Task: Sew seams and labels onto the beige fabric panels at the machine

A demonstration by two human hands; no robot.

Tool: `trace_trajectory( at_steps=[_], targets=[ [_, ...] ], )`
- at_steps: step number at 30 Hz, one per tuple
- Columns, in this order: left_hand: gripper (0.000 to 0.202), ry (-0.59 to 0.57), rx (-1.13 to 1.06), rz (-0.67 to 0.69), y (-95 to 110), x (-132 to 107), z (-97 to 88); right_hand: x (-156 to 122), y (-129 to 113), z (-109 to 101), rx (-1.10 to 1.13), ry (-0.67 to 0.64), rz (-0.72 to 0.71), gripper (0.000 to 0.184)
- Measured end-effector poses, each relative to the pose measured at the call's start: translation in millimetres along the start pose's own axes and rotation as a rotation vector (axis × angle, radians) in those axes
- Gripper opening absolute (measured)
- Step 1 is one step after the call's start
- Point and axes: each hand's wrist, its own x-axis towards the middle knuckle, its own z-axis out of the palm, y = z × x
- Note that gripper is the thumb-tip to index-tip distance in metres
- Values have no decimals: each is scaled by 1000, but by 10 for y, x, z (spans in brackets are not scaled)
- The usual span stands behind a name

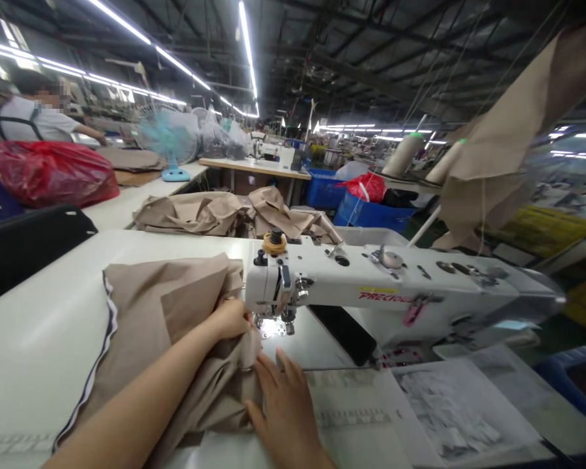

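Left fingers curled, right fingers spread, on fabric

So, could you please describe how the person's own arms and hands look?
The left hand and right hand wear no gloves, and no watch or bracelet shows. The left forearm has no sleeve in view.

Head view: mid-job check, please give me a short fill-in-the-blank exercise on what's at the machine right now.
1. The left hand touches cloth lying to the ____ of the sewing machine's needle area in the picture.
2. The right hand sits ____ in the picture than the left hand.
3. The lettering on the sewing machine is printed in ____.
4. The flat phone-like slab is coloured ____.

Missing words: left; lower; red; black.
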Motion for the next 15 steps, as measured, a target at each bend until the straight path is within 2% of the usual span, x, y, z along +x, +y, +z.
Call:
trace_trajectory(
  at_steps=[6,11,15],
  targets=[
    [19,42,-17,124,-56,162,31,43,38,120,-90,171,-55,42],
    [23,70,-20,199,-93,252,102,28,62,148,-97,198,-71,42],
    [21,93,43,237,-60,214,52,55,52,128,-127,240,-78,49]
  ],
)
